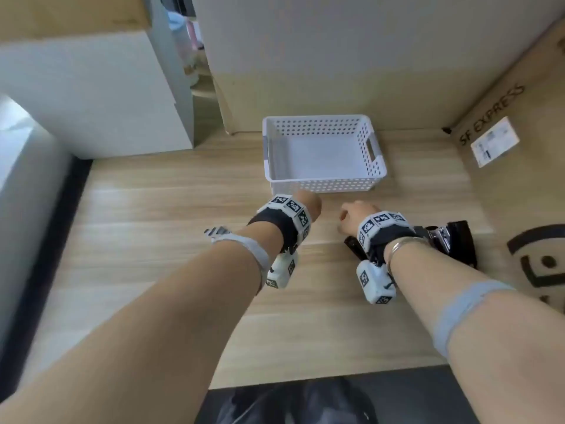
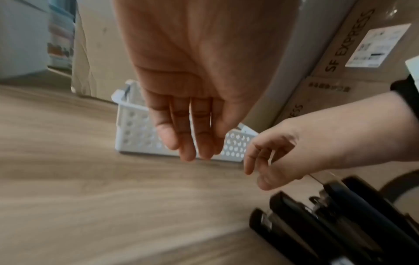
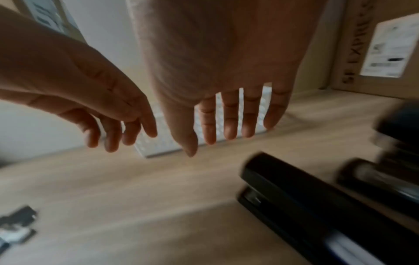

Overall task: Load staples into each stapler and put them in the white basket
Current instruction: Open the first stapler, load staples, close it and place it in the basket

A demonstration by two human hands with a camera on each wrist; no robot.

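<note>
Your left hand (image 2: 204, 71) and right hand (image 3: 217, 71) hover side by side over the counter (image 1: 153, 224), fingers (image 3: 229, 122) loosely extended and holding nothing. The white basket (image 1: 324, 182) sits at 12 o'clock just beyond them. The black staplers (image 1: 455, 240) lie at 3 o'clock beside your right wrist; staple strips (image 1: 217, 231) lie at 9 o'clock.
</note>
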